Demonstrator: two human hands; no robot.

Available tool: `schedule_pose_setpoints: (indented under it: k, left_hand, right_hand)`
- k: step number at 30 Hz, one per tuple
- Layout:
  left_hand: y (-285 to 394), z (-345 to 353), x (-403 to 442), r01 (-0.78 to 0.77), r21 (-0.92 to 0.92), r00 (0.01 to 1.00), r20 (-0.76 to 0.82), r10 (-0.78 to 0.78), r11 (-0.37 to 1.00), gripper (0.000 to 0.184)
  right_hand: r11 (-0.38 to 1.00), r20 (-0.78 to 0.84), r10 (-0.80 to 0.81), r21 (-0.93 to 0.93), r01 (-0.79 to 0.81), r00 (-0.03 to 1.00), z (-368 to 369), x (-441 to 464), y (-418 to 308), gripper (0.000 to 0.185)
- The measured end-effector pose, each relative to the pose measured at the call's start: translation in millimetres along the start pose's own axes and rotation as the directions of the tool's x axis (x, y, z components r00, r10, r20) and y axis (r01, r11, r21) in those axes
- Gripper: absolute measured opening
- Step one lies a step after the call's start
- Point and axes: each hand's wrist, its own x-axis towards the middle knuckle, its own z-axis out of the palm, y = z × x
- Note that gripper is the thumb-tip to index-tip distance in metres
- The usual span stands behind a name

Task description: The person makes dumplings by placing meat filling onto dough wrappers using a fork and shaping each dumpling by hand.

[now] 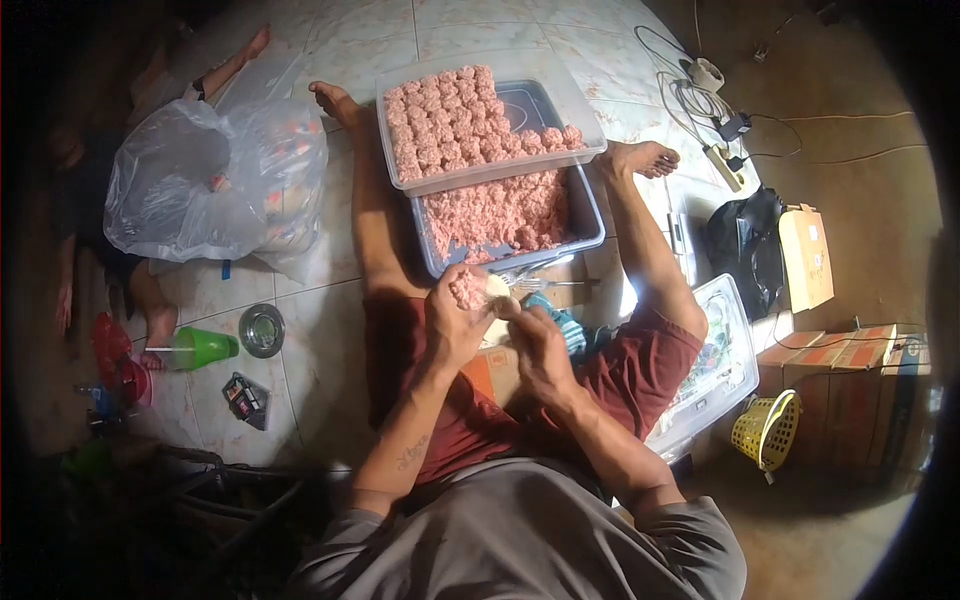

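Note:
My left hand is curled around a lump of pink minced meat, held up over my lap. Close beside it, my right hand is closed, with its fingertips at a pale, thin, flat piece that lies between the two hands. What kind of thing this pale piece is, I cannot make out. Just beyond my hands is a grey-blue tub of loose minced meat. A clear plastic container rests across its far side, holding rows of meat balls.
Between my legs lie a blue striped cloth and forks. A lidded clear box and yellow basket are on the right, cables farther off. Leftward are a plastic bag, green cup, and another person's foot.

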Motion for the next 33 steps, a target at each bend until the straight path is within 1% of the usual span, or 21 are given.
schedule_pose_setpoints:
  k: [2,4,6,10,11,12,13,14,16,17,18,20,21,23,24,25,26,28,30,32,33]
  left_hand:
    - [-3,-16,4,0.015,0.015,0.998,0.056,-0.016,1.0,0.036]
    - [-1,-30,7,-0.041,-0.185,0.995,0.081,0.057,0.982,0.04]
    - [0,-33,2,0.053,-0.148,0.993,0.109,-0.037,0.988,0.042]
    - [4,-26,2,0.038,-0.322,0.988,0.155,0.013,0.946,0.039]
    - [0,-24,1,-0.032,-0.217,0.973,0.219,0.08,0.976,0.045]
    - [-4,-22,0,-0.108,-0.116,0.948,0.286,0.138,0.987,0.052]
    - [-5,-13,-3,-0.181,0.066,0.954,0.255,0.159,0.981,0.05]
    - [-7,-12,-3,-0.18,0.061,0.955,0.249,0.16,0.982,0.05]
    - [5,-14,8,-0.084,0.079,0.989,0.129,0.074,0.993,0.048]
    - [19,-17,7,-0.021,-0.068,0.995,0.093,0.027,0.997,0.047]
    - [14,-23,8,-0.023,-0.067,0.996,0.09,0.029,0.997,0.047]
    - [-3,-34,9,-0.025,-0.044,0.935,0.353,0.038,0.999,0.048]
    - [-3,-27,7,0.026,-0.046,0.931,0.366,-0.007,0.999,0.043]
    - [0,-14,10,-0.094,0.037,0.943,0.323,0.077,0.995,0.038]
    - [1,-13,11,-0.207,0.133,0.945,0.285,0.162,0.969,0.034]
    - [21,-21,11,-0.106,0.231,0.95,0.31,0.03,0.967,0.029]
    - [21,-21,14,-0.11,0.23,0.953,0.3,0.037,0.967,0.029]
    - [10,-17,11,-0.112,0.182,0.962,0.266,0.06,0.977,0.03]
    - [2,-13,9,-0.118,0.151,0.957,0.281,0.072,0.982,0.031]
    - [10,-18,12,-0.162,-0.058,0.946,0.276,0.172,0.985,0.028]
    - [23,-32,14,-0.132,-0.037,0.923,0.36,0.137,0.99,0.025]
  right_hand:
    - [0.978,0.027,0.136,0.155,-0.138,0.99,-15,-2,-5,0.024]
    - [0.958,0.088,0.193,0.198,-0.207,0.977,-28,-10,-7,0.025]
    - [0.745,0.275,0.441,0.418,-0.519,0.854,-32,-21,-5,0.025]
    - [0.658,0.345,0.325,0.587,-0.472,0.881,-12,-29,1,0.022]
    - [0.803,0.271,0.232,0.488,-0.342,0.934,-3,-27,-3,0.02]
    - [0.839,0.109,0.206,0.492,-0.233,0.972,17,-29,-5,0.019]
    - [0.948,-0.008,0.067,0.312,-0.061,0.998,25,-25,-1,0.019]
    - [0.989,-0.09,-0.099,0.099,0.108,0.991,27,-20,5,0.019]
    - [0.995,0.095,0.064,-0.081,-0.057,0.993,2,-8,-2,0.02]
    - [0.975,0.068,0.206,0.075,-0.211,0.976,-13,-5,-13,0.022]
    - [0.908,0.041,0.344,0.239,-0.343,0.938,-30,2,-32,0.024]
    - [0.995,-0.045,0.003,-0.1,-0.007,0.999,-51,9,-36,0.022]
    - [0.994,-0.041,0.009,-0.106,-0.014,0.999,-55,11,-32,0.022]
    - [0.95,0.25,-0.116,-0.255,0.181,0.961,-63,17,-24,0.024]
    - [0.949,0.247,-0.116,-0.259,0.181,0.962,-70,18,-29,0.024]
    - [0.971,0.207,-0.075,-0.207,0.119,0.975,-79,25,-38,0.023]
    - [0.987,0.175,-0.033,-0.149,0.06,0.984,-85,33,-45,0.021]
    - [0.993,0.11,-0.027,-0.111,0.039,0.994,-76,32,-52,0.02]
    - [0.986,0.181,-0.045,-0.148,0.073,0.982,-64,31,-54,0.019]
    - [0.989,0.203,0.032,-0.146,-0.002,0.979,-69,32,-67,0.018]
    - [0.994,0.129,0.071,-0.09,-0.06,0.989,-71,30,-72,0.017]
